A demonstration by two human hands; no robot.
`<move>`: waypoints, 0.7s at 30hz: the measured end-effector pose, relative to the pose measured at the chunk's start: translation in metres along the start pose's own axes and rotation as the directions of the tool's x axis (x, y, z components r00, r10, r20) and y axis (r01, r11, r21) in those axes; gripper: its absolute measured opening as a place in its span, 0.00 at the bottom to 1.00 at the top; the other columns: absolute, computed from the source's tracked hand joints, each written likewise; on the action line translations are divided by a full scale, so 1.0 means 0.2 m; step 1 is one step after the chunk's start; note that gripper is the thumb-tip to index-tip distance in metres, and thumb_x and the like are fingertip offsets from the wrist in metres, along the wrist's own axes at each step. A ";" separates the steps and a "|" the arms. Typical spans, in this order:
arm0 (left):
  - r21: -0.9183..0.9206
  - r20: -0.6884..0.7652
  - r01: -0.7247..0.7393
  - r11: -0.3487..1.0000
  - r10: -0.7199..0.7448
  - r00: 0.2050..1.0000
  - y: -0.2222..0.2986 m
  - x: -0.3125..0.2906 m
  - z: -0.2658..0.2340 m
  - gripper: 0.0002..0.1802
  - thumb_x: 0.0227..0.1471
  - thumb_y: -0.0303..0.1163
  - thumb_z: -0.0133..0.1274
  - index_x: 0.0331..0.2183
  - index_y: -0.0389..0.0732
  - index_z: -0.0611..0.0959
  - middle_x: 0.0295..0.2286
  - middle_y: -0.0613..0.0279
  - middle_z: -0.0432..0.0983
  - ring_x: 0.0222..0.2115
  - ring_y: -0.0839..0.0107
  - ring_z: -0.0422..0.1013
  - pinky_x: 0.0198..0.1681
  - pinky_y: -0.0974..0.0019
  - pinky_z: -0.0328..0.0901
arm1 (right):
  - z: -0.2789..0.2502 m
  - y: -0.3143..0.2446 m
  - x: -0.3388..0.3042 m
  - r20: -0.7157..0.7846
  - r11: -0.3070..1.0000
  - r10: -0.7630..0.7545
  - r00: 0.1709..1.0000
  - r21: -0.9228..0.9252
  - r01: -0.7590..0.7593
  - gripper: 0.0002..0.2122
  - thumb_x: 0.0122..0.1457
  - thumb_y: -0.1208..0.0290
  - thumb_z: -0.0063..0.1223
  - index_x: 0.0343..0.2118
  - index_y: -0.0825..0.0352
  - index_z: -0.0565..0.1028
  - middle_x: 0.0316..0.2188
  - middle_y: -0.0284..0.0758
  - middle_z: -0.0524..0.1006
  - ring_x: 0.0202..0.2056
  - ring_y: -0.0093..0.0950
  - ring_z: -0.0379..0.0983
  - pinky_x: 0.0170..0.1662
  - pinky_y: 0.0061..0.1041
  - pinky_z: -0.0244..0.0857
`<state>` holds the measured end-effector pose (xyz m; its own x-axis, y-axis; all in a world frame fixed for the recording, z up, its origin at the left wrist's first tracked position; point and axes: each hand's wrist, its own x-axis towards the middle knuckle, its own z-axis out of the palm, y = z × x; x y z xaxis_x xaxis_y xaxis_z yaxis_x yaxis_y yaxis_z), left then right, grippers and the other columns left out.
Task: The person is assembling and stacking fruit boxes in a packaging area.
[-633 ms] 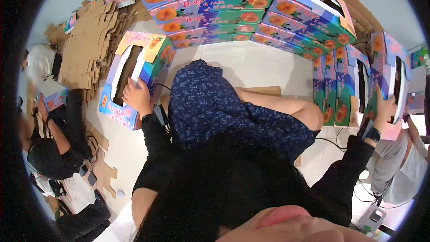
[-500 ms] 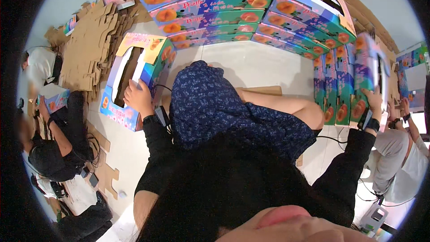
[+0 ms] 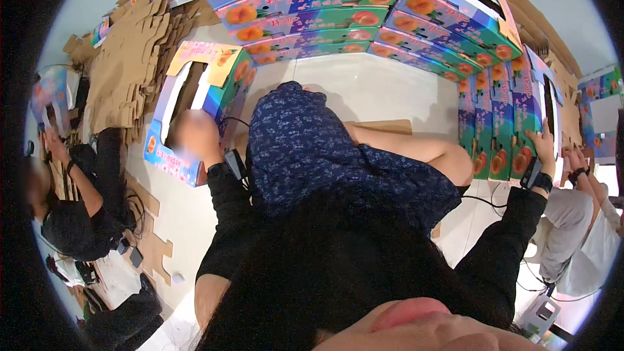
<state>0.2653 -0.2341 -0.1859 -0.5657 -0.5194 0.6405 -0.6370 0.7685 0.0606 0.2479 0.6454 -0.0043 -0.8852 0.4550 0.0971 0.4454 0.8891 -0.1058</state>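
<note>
A printed fruit carton (image 3: 224,107) with a long slot in its top stands on the floor at the left. My left hand (image 3: 197,135) is over its near end by the slot; the fingers are blurred, so their grip cannot be told. At the right, my right hand (image 3: 543,148) rests on the near end of a matching carton (image 3: 538,101), the last in a row of upright cartons (image 3: 499,123). Its index finger is stretched along the carton and the thumb is spread aside. Both wrists wear black bands with small devices.
Stacked printed cartons (image 3: 312,16) rise ahead, with another stack (image 3: 448,19) beside them. Flattened brown cardboard (image 3: 127,68) is piled at the far left. A person in black (image 3: 78,221) sits at the left, another person (image 3: 572,227) at the right. Cables cross the floor.
The right-hand carton has come to stand flush against the row, and my right hand's fingers have straightened. My left hand has shifted slightly toward me. The person at left has raised a carton.
</note>
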 end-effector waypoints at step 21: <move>-0.040 0.055 0.031 0.999 -0.029 0.998 0.01 0.00 0.01 0.26 0.53 0.51 0.46 0.46 0.44 0.79 0.41 0.53 0.76 0.46 0.54 0.69 0.51 0.43 0.59 | 0.01 -0.09 -0.10 -0.174 0.994 -0.046 0.984 0.087 0.062 0.36 0.56 0.47 0.50 0.62 0.66 0.58 0.49 0.51 0.68 0.49 0.40 0.66 0.55 0.30 0.55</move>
<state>0.2633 -0.2330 -0.1866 -0.5747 -0.5612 0.5957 -0.6329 0.7662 0.1113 0.2571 0.6195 -0.0057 -0.8679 0.4152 0.2728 0.3761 0.9079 -0.1854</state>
